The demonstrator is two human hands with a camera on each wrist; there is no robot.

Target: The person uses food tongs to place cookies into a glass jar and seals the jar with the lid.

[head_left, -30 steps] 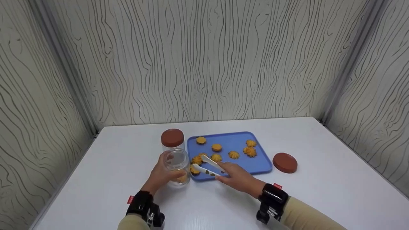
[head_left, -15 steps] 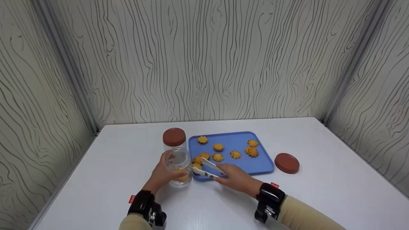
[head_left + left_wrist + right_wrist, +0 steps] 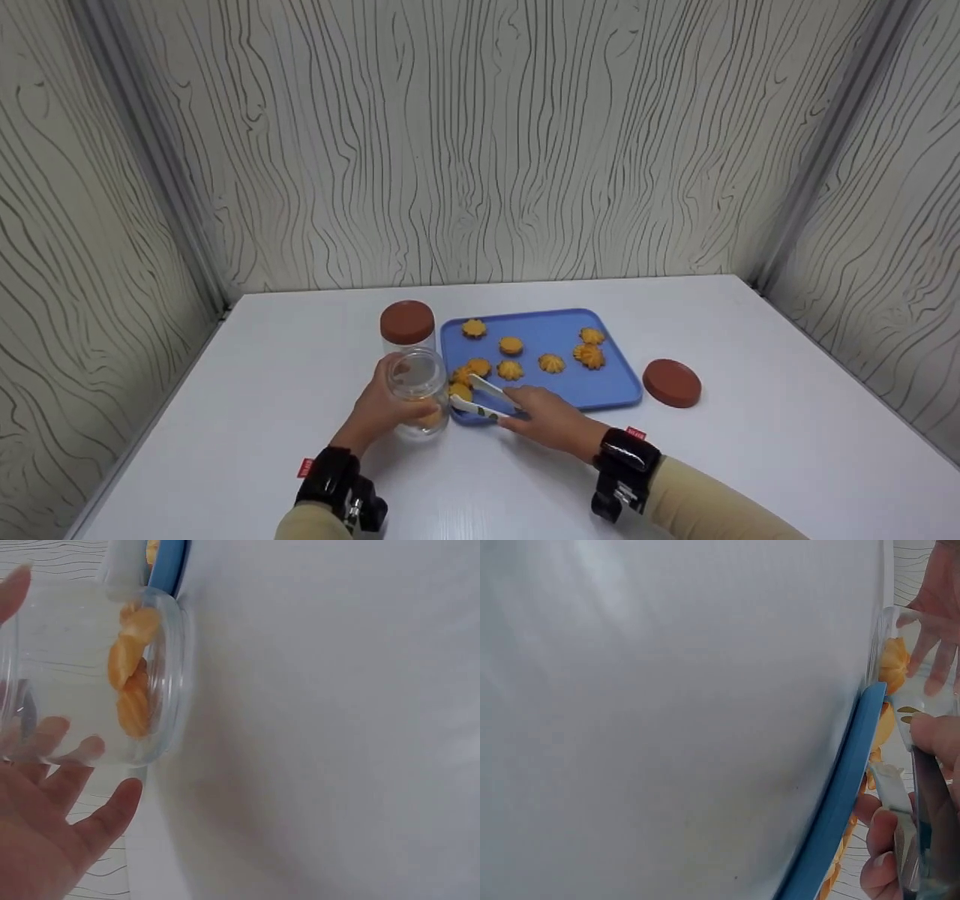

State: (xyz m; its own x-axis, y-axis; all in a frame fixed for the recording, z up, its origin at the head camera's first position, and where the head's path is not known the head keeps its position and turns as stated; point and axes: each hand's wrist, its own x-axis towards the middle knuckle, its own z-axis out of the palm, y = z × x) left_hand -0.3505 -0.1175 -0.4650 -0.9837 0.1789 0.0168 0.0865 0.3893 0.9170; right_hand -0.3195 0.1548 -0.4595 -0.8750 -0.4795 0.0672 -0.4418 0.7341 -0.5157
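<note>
My left hand (image 3: 381, 405) grips a clear jar (image 3: 420, 379) with no lid on, its fingers and thumb round the wall. Several orange cookies (image 3: 133, 682) lie at the jar's bottom in the left wrist view. My right hand (image 3: 551, 420) holds white tongs (image 3: 480, 409) with a dark leaf pattern. The tong tips are spread around a cookie (image 3: 460, 392) at the near left corner of the blue tray (image 3: 555, 322). More fluted cookies (image 3: 510, 370) are scattered over the tray.
Behind the held jar stands a second jar with a red-brown lid (image 3: 407, 322). A loose red-brown lid (image 3: 672, 382) lies right of the tray on the white table (image 3: 300, 352). Wood-grain panels (image 3: 480, 150) enclose the back and sides.
The tongs have lowered and shifted slightly toward the tray's near left corner, their tips now about a cookie there. The left hand keeps the jar in nearly the same spot.
</note>
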